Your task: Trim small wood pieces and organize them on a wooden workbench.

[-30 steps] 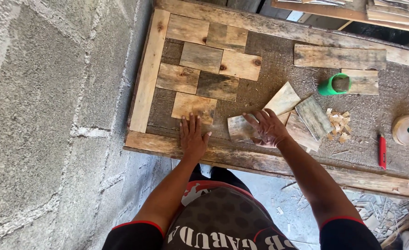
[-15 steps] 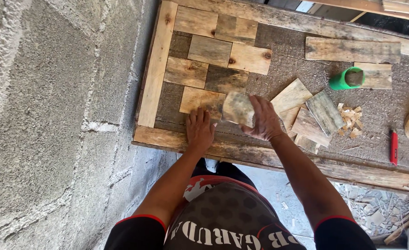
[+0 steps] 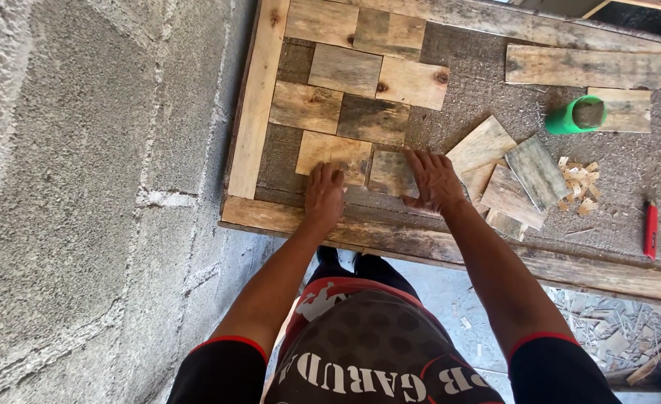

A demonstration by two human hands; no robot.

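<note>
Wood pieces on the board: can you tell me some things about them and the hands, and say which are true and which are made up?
1. The right hand lies on a small wood piece. True.
2. The left hand holds the green cup. False: it rests flat by the light wood piece.
3. A red tool lies on the board. True.
4. The wood chips are in the cup. False: they lie on the board.

The person wears a black short-sleeved shirt with a thin red band edging each sleeve cuff, at about 7 and 5 o'clock in the view. Its front carries white block lettering and a red-and-white printed patch over a faint dark hexagon pattern. Both forearms are bare, as are the left hand [image 3: 324,196] and right hand [image 3: 437,182], with no gloves, rings or watch showing.
</note>
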